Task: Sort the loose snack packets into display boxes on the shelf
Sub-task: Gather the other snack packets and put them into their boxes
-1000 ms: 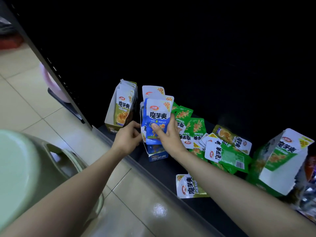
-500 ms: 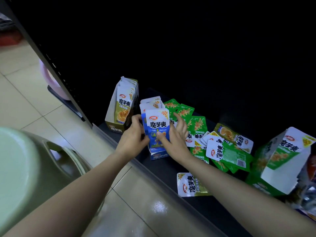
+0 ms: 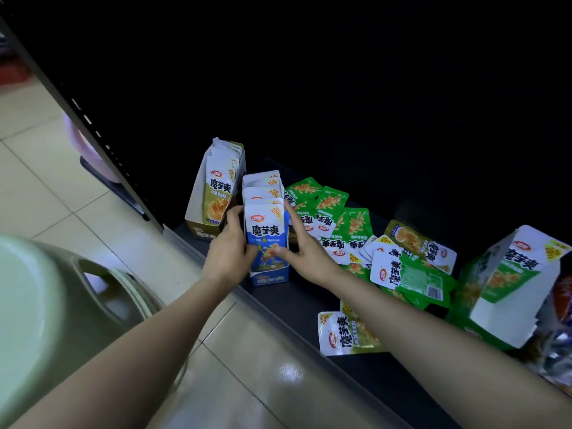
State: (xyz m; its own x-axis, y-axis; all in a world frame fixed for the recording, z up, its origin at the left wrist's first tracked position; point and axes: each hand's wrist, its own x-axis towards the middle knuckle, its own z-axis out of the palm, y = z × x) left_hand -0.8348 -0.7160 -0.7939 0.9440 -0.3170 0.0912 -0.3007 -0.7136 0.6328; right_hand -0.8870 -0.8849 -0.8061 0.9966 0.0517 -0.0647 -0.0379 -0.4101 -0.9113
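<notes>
At the front edge of the shelf (image 3: 312, 305), the blue packets (image 3: 264, 232) in the blue box (image 3: 270, 276) are clasped from both sides: left grip (image 3: 229, 252) curled round them, right grip (image 3: 305, 253) pinching, thumb forward.

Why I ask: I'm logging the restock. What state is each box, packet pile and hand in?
blue display box: upright, packed with blue packets.
yellow display box: upright, holding yellow packets.
green display box: tilted, at the right.
green packets: loose, heaped on the shelf.
single yellow packet: loose, flat near the shelf edge.
left hand: grips the blue display box's left side.
right hand: grips its right side, thumb on the front.
</notes>
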